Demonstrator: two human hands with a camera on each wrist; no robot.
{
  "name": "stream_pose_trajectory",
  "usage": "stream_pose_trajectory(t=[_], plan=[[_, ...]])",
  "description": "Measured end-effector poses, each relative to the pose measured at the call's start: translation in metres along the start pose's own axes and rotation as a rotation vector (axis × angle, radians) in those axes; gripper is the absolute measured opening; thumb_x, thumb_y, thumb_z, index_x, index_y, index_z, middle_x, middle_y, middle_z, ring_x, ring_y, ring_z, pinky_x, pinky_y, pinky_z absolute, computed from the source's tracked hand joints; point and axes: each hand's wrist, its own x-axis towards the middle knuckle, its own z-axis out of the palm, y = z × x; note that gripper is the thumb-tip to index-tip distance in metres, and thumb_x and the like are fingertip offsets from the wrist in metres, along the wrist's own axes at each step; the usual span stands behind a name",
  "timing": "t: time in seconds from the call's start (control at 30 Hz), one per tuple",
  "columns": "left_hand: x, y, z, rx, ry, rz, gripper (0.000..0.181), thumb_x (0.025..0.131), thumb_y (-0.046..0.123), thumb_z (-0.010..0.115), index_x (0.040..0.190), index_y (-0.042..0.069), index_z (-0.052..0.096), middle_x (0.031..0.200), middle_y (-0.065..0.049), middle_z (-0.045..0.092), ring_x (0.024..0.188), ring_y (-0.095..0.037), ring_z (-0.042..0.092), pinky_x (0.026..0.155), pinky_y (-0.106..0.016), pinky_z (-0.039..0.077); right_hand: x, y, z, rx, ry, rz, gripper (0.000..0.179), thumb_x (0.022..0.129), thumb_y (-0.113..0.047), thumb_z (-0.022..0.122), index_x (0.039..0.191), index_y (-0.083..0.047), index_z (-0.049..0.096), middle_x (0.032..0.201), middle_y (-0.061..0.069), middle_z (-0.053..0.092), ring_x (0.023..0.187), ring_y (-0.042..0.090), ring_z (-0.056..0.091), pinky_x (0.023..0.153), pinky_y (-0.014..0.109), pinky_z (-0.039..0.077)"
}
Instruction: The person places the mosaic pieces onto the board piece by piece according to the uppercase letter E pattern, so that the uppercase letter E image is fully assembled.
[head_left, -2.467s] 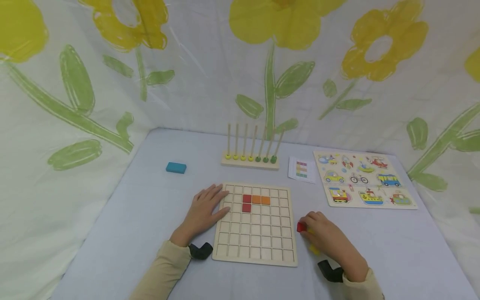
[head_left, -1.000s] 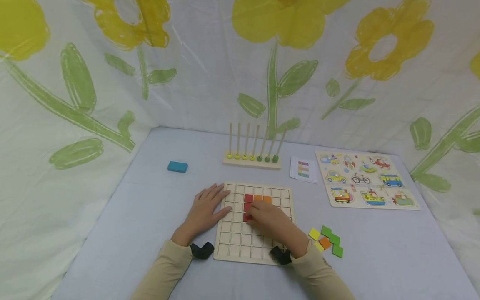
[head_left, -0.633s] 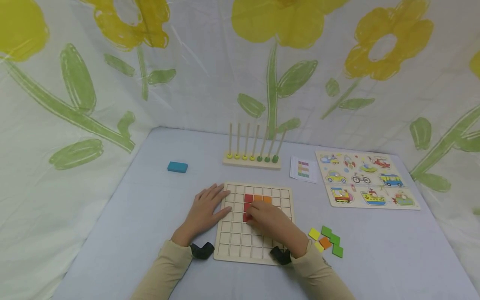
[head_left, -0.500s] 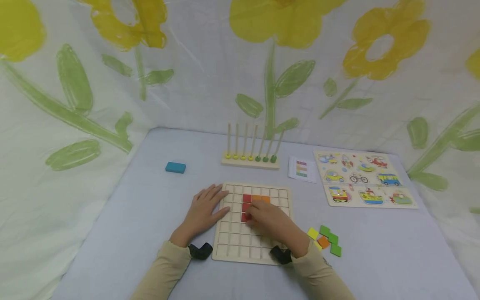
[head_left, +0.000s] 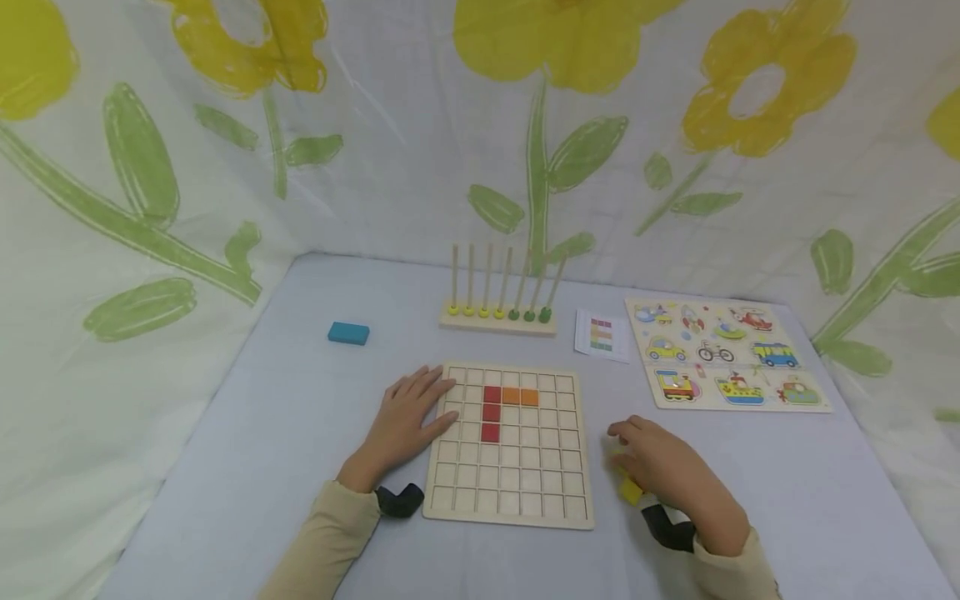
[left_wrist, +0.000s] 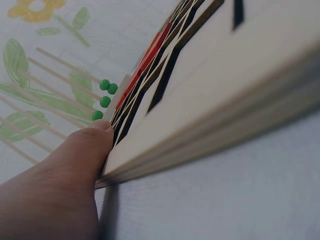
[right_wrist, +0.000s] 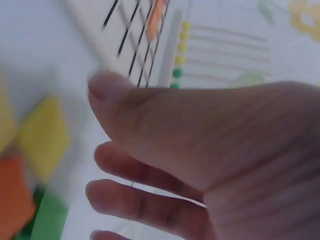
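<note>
A wooden grid board (head_left: 510, 522) lies on the table. Three red tiles (head_left: 491, 432) form a column in its cells, and two orange tiles (head_left: 529, 397) continue rightward from the top one. My left hand (head_left: 405, 421) rests on the board's left edge with fingers spread; its thumb (left_wrist: 80, 150) lies along that edge in the left wrist view. My right hand (head_left: 660, 462) hovers over loose tiles right of the board, mostly hiding them. The right wrist view shows parted fingers holding nothing, beside a yellow tile (right_wrist: 47, 137), an orange tile (right_wrist: 14, 197) and green ones (right_wrist: 50, 217).
Behind the board stands a wooden peg rack (head_left: 498, 325) with yellow and green beads. A teal block (head_left: 348, 333) lies at the back left. To the right are a card with a coloured pattern (head_left: 602, 336) and a picture puzzle board (head_left: 731, 358).
My right hand carried a red tile onto the board, where it now sits third in the red column. That hand has since moved back right over the loose tiles. My left hand has stayed put.
</note>
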Motion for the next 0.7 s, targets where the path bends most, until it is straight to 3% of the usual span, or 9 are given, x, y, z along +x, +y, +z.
stream_pose_trajectory(t=[0.2,0.37,0.7], plan=[[0.0,0.0,0.001,0.003,0.006,-0.001,0.055,0.094,0.049,0.053,0.141,0.022,0.047,0.153,-0.005,0.036,0.143,-0.027,0.026,0.112,-0.054,0.021,-0.012,0.013,-0.001,0.016,-0.056,0.068,0.034,0.082,-0.024,0.076,0.111,-0.009,0.066,0.099,-0.001,0.061,0.085,0.012,0.053,0.078,0.036,0.05],[0.0,0.0,0.001,-0.004,-0.002,-0.01,0.055,0.094,0.049,0.052,0.141,0.022,0.047,0.153,-0.004,0.036,0.144,-0.027,0.025,0.112,-0.055,0.021,-0.01,0.012,0.004,0.004,-0.033,0.053,0.025,0.082,-0.019,0.075,0.104,-0.009,0.068,0.098,0.0,0.06,0.084,0.013,0.052,0.074,0.034,0.049],[0.0,0.002,-0.001,-0.008,0.019,0.006,0.054,0.094,0.047,0.055,0.14,0.02,0.049,0.152,-0.006,0.037,0.143,-0.029,0.027,0.111,-0.056,0.022,-0.005,0.007,0.011,-0.056,0.057,0.007,0.027,0.084,-0.019,0.074,0.107,-0.009,0.067,0.098,-0.003,0.059,0.083,0.011,0.049,0.072,0.031,0.048]])
